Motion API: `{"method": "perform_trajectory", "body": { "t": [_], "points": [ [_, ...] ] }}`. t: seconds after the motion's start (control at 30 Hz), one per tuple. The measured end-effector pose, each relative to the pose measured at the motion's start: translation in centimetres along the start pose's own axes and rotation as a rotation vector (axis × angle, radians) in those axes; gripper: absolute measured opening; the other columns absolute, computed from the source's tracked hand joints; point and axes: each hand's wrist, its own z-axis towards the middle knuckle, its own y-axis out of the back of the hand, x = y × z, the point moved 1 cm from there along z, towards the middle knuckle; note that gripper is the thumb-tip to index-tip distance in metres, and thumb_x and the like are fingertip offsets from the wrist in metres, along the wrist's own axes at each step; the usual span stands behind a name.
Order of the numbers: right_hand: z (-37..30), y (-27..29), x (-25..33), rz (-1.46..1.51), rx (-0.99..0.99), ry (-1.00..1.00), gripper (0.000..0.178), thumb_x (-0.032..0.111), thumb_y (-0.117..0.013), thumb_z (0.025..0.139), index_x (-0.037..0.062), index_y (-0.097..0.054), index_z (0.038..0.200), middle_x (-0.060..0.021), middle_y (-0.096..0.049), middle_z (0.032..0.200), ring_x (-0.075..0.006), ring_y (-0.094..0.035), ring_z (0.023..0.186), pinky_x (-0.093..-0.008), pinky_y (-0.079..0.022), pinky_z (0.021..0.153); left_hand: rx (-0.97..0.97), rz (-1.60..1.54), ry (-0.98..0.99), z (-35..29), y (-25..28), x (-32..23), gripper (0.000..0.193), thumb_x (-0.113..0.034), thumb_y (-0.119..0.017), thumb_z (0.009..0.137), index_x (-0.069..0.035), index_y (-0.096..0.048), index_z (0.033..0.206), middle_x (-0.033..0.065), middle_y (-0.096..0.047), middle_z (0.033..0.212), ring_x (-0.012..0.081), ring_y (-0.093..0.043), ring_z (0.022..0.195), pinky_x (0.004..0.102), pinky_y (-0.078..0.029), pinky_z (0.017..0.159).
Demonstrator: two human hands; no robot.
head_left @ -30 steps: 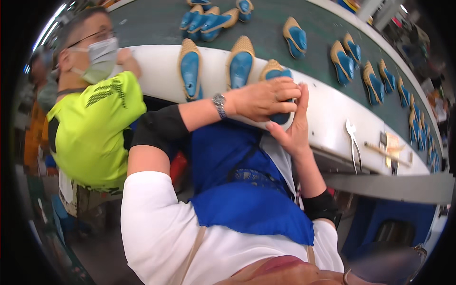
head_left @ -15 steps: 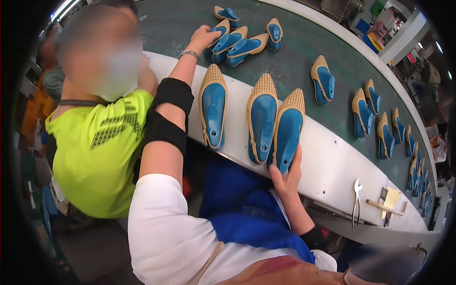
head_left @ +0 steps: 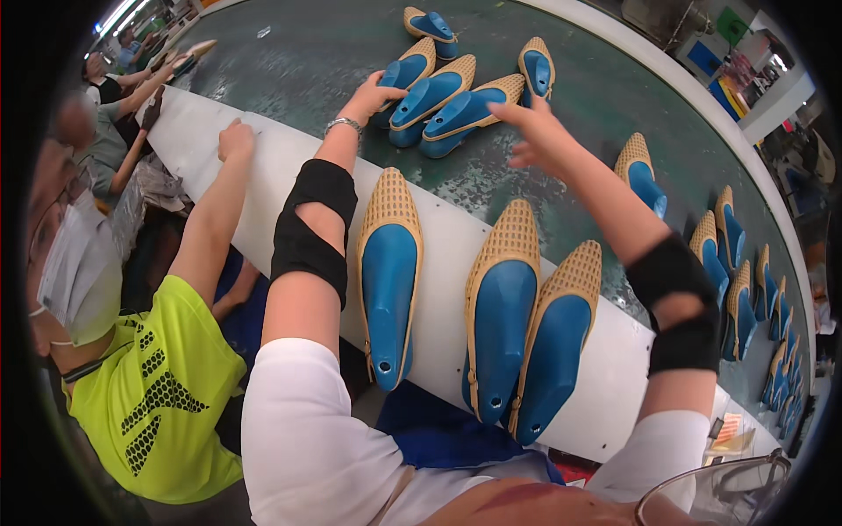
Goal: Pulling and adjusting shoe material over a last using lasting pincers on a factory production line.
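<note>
Several tan woven pointed-toe slingback shoes on blue shoe lasts are in front of me. My left hand (head_left: pixel 370 100) is closed at the heel end of one slingback shoe (head_left: pixel 410 70) in the far cluster, its fingers partly hidden. Reaching over from the right, my right hand (head_left: pixel 542 138) has its fingers apart and holds nothing, close to the toe of another shoe (head_left: pixel 469 112). Between these two lies a third shoe (head_left: pixel 434 92). Nearer me, one shoe (head_left: pixel 388 272) stands alone on the white ledge (head_left: pixel 438 298), and two more, a middle shoe (head_left: pixel 504 298) and a right shoe (head_left: pixel 557 337), stand side by side.
A green belt (head_left: pixel 324 53) runs beyond the ledge, with more lasted shoes (head_left: pixel 737 298) along its right side. At my left sits a co-worker in a yellow-green shirt (head_left: pixel 158 386), one arm on the ledge. Other people work farther left.
My right hand has left the right-hand near shoe and reached forward to the far cluster. My left hand stays at the same shoe. The co-worker has leaned back, arm now stretched forward.
</note>
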Motion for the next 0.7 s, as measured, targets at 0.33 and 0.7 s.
{"method": "perform_trajectory", "body": {
  "t": [0.33,0.7],
  "points": [
    [8.7,-10.9,-0.4,-0.128,-0.315,0.121,0.108,0.021,-0.076,0.061,0.0108,-0.009,0.144,-0.0345,-0.006,0.141,-0.0458,-0.043,0.116,-0.0518,-0.049,0.083,-0.062,-0.031,-0.058,0.6,-0.1,1.3,0.066,-0.009,-0.068,0.068,0.001,-0.046,0.129,0.0160,-0.059,0.113,0.0247,-0.058,0.102,0.0330,-0.045,0.088],
    [-0.7,4.2,-2.3,0.837,0.158,0.173,0.050,0.007,-0.049,0.072,0.0056,-0.043,0.122,-0.0193,-0.054,0.106,-0.0377,-0.059,0.094,-0.0553,-0.053,0.071,0.128,-1.067,0.129,-8.9,2.4,-0.3,0.047,-0.008,-0.061,0.078,0.009,-0.047,0.119,0.0222,-0.057,0.113,0.0339,-0.060,0.103,0.0499,-0.047,0.092]
  ]
}}
